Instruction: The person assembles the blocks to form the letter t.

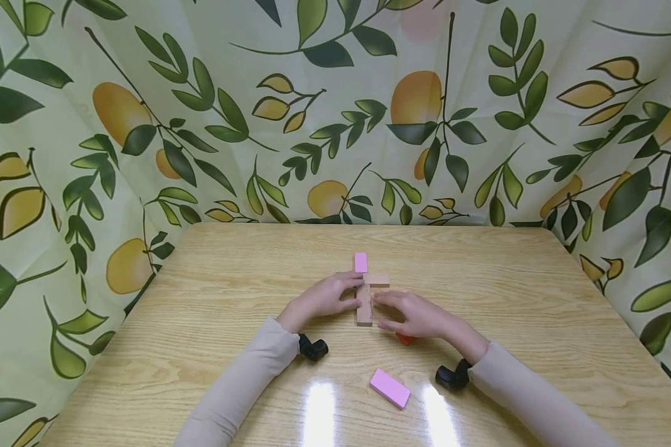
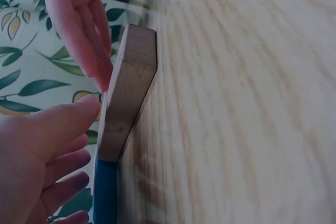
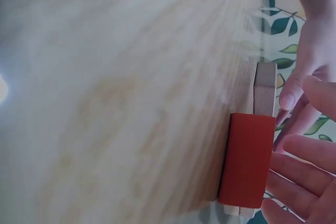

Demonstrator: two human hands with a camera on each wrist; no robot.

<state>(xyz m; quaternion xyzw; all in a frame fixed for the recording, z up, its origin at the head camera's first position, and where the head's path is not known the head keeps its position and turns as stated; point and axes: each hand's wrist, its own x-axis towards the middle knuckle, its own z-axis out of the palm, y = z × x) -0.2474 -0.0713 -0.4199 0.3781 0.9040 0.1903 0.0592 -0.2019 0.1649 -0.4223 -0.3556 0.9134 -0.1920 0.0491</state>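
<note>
In the head view my left hand (image 1: 331, 294) lies along the left of a plain wooden block (image 1: 364, 305), with its thumb tip right at the block's edge. Its fingers reach over the spot where a blue block (image 2: 106, 192) continues the row in the left wrist view; the hand hides that block from above. Across the wooden block, my right hand (image 1: 412, 314) hovers with loosely bent fingers, fingertips close to the block's right side. Under the right palm sits a red block (image 3: 248, 160), mostly covered in the head view. Neither hand grips anything.
Beyond the hands, a second wooden block (image 1: 378, 280) lies crosswise, and a pink block (image 1: 360, 262) stands at the far end. Nearer me, another pink block (image 1: 390, 389) rests at an angle on the wooden table (image 1: 246, 267). A leaf-and-fruit patterned cloth (image 1: 324, 124) hangs behind.
</note>
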